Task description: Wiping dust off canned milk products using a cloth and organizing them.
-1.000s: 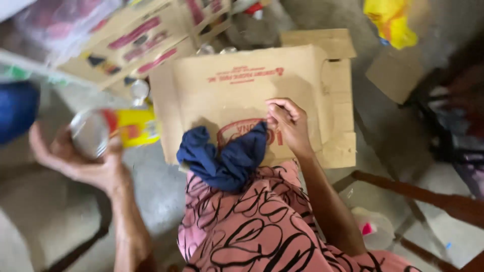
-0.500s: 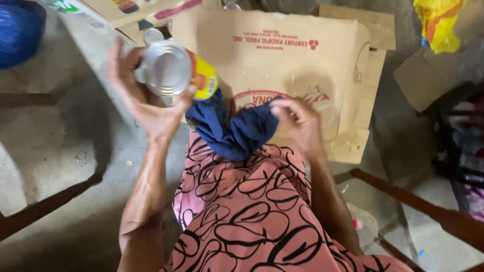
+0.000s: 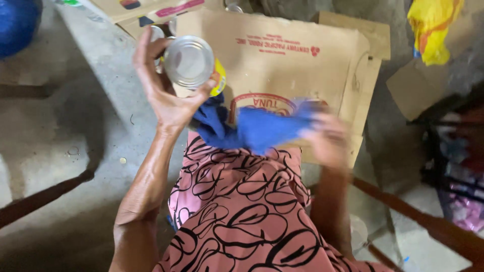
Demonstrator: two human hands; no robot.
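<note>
Cardboard box [image 3: 297, 55], flattened and brown with red print, is the biggest thing here, lying on the grey concrete floor [image 3: 60, 131] right in front of the person's lap. Pink dress with black swirl pattern [image 3: 242, 216] fills the bottom centre, covering the knees. More printed cartons [image 3: 146, 7] sit beyond the flat box at top left, loose cardboard piece [image 3: 418, 85] at right, near a yellow plastic bag [image 3: 433, 25] in the top right corner. Blue round object [image 3: 17, 22] is at top left edge, only partly in frame. Dark wooden bar [image 3: 418, 219] runs diagonally at lower right.

Blue cloth [image 3: 252, 128] hangs between the two hands over the box's lower edge, just above the dress. Right hand [image 3: 327, 138] is motion-blurred; it looks closed around the right end of the cloth, though finger detail cannot be made out. Left hand [image 3: 164, 83] is raised, palm toward the camera, fingers curled around a tin can [image 3: 191, 63]: thumb at lower right, fingers wrapped on the left side. Can shows its plain silver end to the camera, with a yellow label on its side, held above the left part of the box, just above the cloth's left end
</note>
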